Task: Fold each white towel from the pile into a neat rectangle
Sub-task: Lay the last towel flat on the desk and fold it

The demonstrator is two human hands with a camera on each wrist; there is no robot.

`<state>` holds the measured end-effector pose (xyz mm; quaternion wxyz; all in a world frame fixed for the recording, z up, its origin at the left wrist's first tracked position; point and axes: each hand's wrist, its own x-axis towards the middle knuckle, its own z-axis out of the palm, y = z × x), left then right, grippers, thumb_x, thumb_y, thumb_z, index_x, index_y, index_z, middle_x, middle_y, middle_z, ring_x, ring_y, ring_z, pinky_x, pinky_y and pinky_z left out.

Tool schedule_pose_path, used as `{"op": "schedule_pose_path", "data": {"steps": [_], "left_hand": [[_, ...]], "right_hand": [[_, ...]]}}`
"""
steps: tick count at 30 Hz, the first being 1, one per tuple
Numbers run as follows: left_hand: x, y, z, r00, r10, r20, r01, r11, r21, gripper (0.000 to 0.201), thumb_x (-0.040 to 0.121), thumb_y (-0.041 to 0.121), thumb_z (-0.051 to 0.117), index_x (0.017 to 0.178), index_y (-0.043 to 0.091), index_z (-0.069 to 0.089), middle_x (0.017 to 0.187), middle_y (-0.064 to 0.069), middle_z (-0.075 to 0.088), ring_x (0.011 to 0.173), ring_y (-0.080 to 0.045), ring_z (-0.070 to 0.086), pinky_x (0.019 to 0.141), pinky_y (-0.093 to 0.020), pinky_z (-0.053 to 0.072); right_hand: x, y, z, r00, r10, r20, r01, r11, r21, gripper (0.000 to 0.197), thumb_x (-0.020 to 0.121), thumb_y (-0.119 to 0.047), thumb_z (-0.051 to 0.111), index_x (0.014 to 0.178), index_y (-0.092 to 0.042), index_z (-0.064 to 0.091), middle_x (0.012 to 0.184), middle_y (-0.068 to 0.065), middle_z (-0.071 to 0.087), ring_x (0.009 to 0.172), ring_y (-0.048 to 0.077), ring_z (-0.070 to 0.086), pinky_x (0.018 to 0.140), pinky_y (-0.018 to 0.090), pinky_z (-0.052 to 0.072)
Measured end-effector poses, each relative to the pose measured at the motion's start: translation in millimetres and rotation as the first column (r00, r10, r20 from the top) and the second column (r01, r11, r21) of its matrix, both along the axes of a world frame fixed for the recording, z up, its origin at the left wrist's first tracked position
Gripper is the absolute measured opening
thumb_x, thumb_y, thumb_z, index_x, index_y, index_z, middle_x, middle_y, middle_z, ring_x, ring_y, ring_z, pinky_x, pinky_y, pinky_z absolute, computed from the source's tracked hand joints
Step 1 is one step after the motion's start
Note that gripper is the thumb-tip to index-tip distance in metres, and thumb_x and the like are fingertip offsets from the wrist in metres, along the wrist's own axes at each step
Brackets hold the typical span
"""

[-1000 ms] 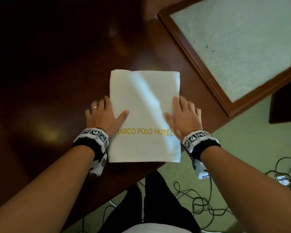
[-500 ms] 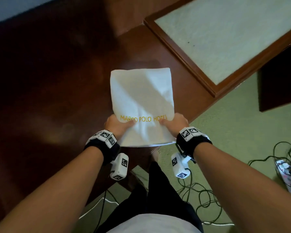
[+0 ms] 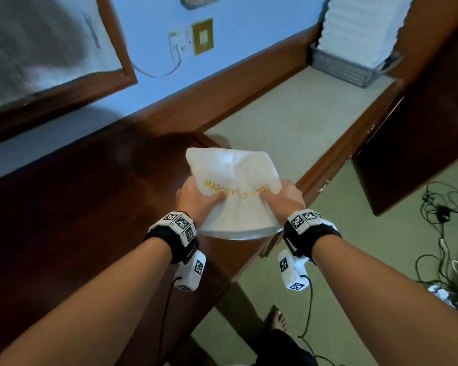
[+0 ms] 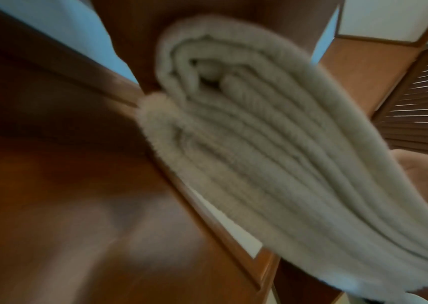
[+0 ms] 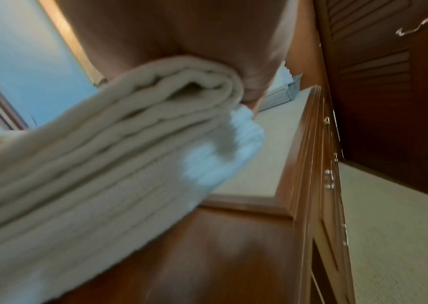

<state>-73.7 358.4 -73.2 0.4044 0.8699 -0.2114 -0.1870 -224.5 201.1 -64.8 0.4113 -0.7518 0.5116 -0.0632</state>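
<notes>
A dark, glossy brown desk (image 3: 85, 207) runs along a pale blue wall (image 3: 236, 35) that carries a socket plate (image 3: 202, 37). To its right lies a lower surface inlaid with a pale green panel (image 3: 302, 114), and at its far end a grey mesh basket (image 3: 341, 67) holds a tall stack of white towels (image 3: 360, 25). Louvred wooden doors (image 5: 379, 82) stand on the right, and cables (image 3: 439, 215) trail over the green floor.

The folded towel (image 3: 236, 175) is held in the air above the desk's right edge. It is white, folded into many layers, with gold lettering on top, partly creased. The left hand (image 3: 196, 200) and right hand (image 3: 283, 200) each clamp a near corner, thumbs on top; the fingers underneath seem curled round the layers, though both wrist views are blurred.
</notes>
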Motion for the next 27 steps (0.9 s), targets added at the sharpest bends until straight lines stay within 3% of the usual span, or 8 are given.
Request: {"op": "schedule_pose_path", "data": {"steps": [4,8,14,17,19,22,27], "left_hand": [[-6.5,-71.5,44.0,0.996,-0.072,0.044,0.075,0.993,-0.087,0.059,0.06,0.053,0.082,0.106,0.02,0.064,0.103,0.005,0.07,0.104,-0.02,0.064,0.083,-0.029,0.05],[-21.4,-159.1,75.2,0.985,-0.142,0.1,0.156,0.977,-0.147,0.063,0.057,0.064,0.075,0.105,0.026,0.067,0.101,0.011,0.071,0.103,-0.017,0.066,0.09,-0.036,0.055],[-72.3,-293.6,114.7,0.967,-0.202,0.152,0.239,0.928,-0.287,0.043,0.07,0.049,0.081,0.104,0.026,0.067,0.099,0.013,0.07,0.1,-0.014,0.065,0.083,-0.029,0.049],[-98.9,-356.2,128.4,0.961,-0.232,0.153,0.27,0.91,-0.315,0.028,0.074,0.042,0.083,0.087,0.029,0.061,0.091,0.016,0.066,0.098,-0.016,0.064,0.083,-0.029,0.048],[-113.5,-395.8,136.0,0.953,-0.263,0.154,0.3,0.893,-0.334,0.03,0.072,0.044,0.083,0.084,0.03,0.059,0.09,0.015,0.066,0.097,-0.017,0.063,0.085,-0.032,0.051],[-130.9,-450.9,145.3,0.943,-0.299,0.147,0.332,0.871,-0.361,0.039,0.069,0.048,0.082,0.094,0.025,0.063,0.096,0.007,0.069,0.097,-0.019,0.066,0.085,-0.037,0.055],[-146.1,-538.0,156.3,0.916,-0.361,0.174,0.4,0.829,-0.391,0.036,0.072,0.046,0.081,0.095,0.024,0.066,0.093,0.011,0.071,0.09,-0.014,0.067,0.079,-0.033,0.054]], "right_hand": [[-17.3,-61.5,43.5,0.995,-0.056,0.08,0.064,0.993,-0.104,0.047,0.087,-0.04,0.067,0.119,-0.008,0.055,0.12,0.015,0.063,0.11,0.034,0.06,0.087,0.035,0.047],[-46.3,-137.4,76.1,0.984,-0.116,0.132,0.138,0.976,-0.171,0.05,0.084,-0.042,0.068,0.118,-0.007,0.057,0.12,0.016,0.064,0.111,0.035,0.059,0.086,0.034,0.045],[-102.7,-254.7,114.0,0.957,-0.203,0.208,0.251,0.938,-0.239,0.049,0.081,-0.044,0.068,0.114,-0.01,0.058,0.115,0.011,0.065,0.107,0.034,0.061,0.091,0.043,0.052],[-133.0,-307.8,127.7,0.948,-0.221,0.227,0.28,0.922,-0.268,0.048,0.082,-0.043,0.068,0.114,-0.009,0.057,0.113,0.01,0.065,0.104,0.032,0.062,0.087,0.04,0.053],[-150.9,-340.8,135.7,0.943,-0.237,0.232,0.299,0.91,-0.288,0.045,0.084,-0.042,0.067,0.112,-0.009,0.057,0.112,0.01,0.065,0.103,0.033,0.062,0.083,0.036,0.051],[-173.4,-387.0,144.3,0.928,-0.278,0.248,0.347,0.888,-0.302,0.043,0.085,-0.045,0.066,0.108,-0.009,0.057,0.11,0.01,0.065,0.102,0.033,0.063,0.081,0.036,0.05],[-197.3,-458.4,153.3,0.907,-0.334,0.255,0.406,0.854,-0.326,0.041,0.086,-0.046,0.065,0.104,-0.01,0.056,0.109,0.01,0.064,0.099,0.033,0.062,0.077,0.036,0.048]]}}
